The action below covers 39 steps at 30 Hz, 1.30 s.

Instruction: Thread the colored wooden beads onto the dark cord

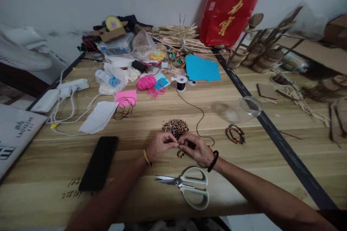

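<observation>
My left hand [161, 146] and my right hand [197, 148] meet tip to tip over the table, each closed in a pinch. A tiny dark bit, perhaps a bead, shows between the fingertips, too small to make out. Just below them is a short loop of coloured beads [180, 154]; whether it hangs from the fingers I cannot tell. Behind the hands lies a pile of multicoloured beads [175, 127]. Black cord [202, 110] runs from a spool [181, 83] toward my right hand. Scissors [187, 184] lie partly spread in front of me.
A coiled beaded bracelet [235, 134] and a clear plastic jar [244, 109] are on the right. At left lie a black phone [99, 163], white paper [99, 117] and a power strip [73, 84]. Pink yarn [146, 82], blue paper [203, 68] and wooden sticks [176, 34] fill the back.
</observation>
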Each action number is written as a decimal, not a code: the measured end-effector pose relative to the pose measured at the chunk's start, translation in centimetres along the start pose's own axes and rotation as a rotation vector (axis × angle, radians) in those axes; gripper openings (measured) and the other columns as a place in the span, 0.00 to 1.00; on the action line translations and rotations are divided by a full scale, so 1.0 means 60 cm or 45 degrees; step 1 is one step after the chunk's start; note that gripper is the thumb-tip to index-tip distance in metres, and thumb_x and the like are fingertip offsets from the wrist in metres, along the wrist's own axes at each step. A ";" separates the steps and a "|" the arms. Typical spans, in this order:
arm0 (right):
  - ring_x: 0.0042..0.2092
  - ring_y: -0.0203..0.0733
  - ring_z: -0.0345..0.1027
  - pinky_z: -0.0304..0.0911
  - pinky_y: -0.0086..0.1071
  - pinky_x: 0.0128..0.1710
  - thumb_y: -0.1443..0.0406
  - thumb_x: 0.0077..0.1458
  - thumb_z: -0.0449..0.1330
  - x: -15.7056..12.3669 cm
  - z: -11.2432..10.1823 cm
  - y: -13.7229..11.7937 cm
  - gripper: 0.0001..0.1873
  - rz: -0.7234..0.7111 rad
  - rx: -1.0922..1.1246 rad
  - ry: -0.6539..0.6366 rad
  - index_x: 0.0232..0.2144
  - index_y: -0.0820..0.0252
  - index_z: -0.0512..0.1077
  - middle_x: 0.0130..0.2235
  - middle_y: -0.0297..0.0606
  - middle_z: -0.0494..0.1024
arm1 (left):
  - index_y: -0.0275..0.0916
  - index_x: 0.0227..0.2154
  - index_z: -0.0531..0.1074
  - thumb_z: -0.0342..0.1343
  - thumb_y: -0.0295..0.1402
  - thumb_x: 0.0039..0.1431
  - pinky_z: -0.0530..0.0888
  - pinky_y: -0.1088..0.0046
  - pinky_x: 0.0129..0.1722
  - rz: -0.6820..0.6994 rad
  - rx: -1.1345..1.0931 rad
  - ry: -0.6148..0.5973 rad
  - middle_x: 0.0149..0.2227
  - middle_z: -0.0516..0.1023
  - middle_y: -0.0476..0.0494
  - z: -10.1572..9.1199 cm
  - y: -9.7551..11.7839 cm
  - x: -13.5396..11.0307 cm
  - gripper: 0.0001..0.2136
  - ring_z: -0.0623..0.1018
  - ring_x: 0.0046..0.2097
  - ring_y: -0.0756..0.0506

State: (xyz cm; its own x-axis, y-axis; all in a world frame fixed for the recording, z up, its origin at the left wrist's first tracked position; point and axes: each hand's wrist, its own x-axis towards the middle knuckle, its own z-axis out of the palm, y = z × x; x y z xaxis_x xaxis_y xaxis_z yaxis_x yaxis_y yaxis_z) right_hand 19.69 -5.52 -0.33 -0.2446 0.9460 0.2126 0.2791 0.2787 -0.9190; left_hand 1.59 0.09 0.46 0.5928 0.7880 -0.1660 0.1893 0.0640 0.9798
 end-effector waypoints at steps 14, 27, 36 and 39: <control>0.27 0.33 0.61 0.57 0.26 0.27 0.62 0.55 0.60 -0.004 0.004 0.001 0.07 0.032 -0.008 -0.005 0.31 0.60 0.69 0.27 0.32 0.69 | 0.31 0.24 0.75 0.63 0.35 0.47 0.67 0.77 0.30 0.055 0.046 -0.038 0.25 0.77 0.44 -0.001 0.009 -0.002 0.10 0.73 0.28 0.51; 0.34 0.39 0.65 0.60 0.31 0.34 0.63 0.59 0.55 0.000 -0.005 0.003 0.09 -0.033 -0.064 0.129 0.29 0.60 0.69 0.30 0.38 0.71 | 0.33 0.26 0.73 0.59 0.34 0.51 0.68 0.78 0.29 0.104 0.043 0.267 0.25 0.75 0.47 -0.007 -0.002 0.001 0.08 0.72 0.27 0.51; 0.33 0.37 0.64 0.60 0.29 0.32 0.65 0.59 0.54 0.000 -0.003 0.006 0.07 -0.009 -0.105 0.161 0.30 0.60 0.68 0.30 0.36 0.70 | 0.33 0.27 0.74 0.58 0.33 0.53 0.69 0.77 0.30 0.230 0.263 0.421 0.27 0.76 0.45 -0.030 -0.012 0.003 0.07 0.74 0.29 0.50; 0.32 0.37 0.65 0.61 0.29 0.32 0.65 0.58 0.54 -0.001 -0.001 0.009 0.06 0.031 -0.085 0.167 0.31 0.60 0.69 0.30 0.36 0.71 | 0.34 0.27 0.74 0.57 0.31 0.53 0.70 0.77 0.30 0.292 0.417 0.408 0.28 0.77 0.44 -0.034 -0.011 0.004 0.05 0.74 0.30 0.49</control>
State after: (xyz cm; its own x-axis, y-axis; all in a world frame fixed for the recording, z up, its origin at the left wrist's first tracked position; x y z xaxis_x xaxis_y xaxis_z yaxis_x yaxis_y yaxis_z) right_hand 19.91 -5.42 -0.79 -0.1144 0.9650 0.2359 0.3455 0.2613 -0.9013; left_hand 0.02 1.47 0.00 0.3877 0.9108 0.1417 0.3485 -0.2872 0.8922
